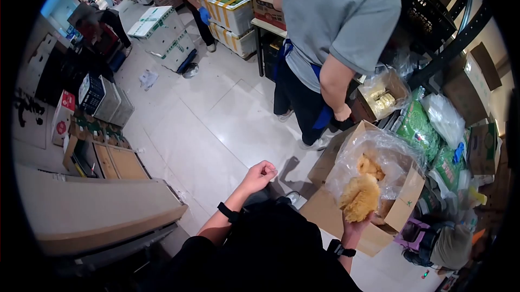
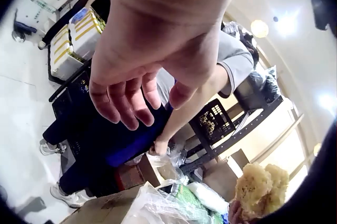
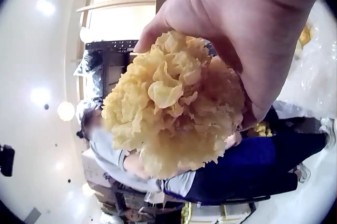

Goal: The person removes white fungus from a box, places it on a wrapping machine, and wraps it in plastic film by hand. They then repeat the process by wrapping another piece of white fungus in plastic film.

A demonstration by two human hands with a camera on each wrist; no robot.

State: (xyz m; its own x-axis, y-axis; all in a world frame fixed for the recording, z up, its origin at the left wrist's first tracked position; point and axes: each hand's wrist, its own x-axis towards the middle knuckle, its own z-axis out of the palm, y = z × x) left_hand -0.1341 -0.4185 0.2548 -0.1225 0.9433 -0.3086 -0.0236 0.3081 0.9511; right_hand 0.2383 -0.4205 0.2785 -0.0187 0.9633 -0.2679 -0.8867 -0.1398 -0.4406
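Right hand has a frilly yellow clump, fingers curled round its edge, gripping; the clump sticks out past the fingers, ruffled side showing in the right wrist view. Tips behind the clump hidden, can't tell how they sit. Left hand hangs in mid-air over the tiled floor, fingers loosely bent with slight gaps, thumb apart. Open carton below and just beyond the right fingers, flaps out, clear plastic liner bunched inside. Second yellow clump lies in the liner, just past the held one. Green bags and a whitish plastic bag farther off, to the right of the right fingers. Smaller carton with pale yellow packs ahead of the right fingers, past the open carton. Person in grey shirt stands ahead of both hands, arm lowered near the smaller carton.
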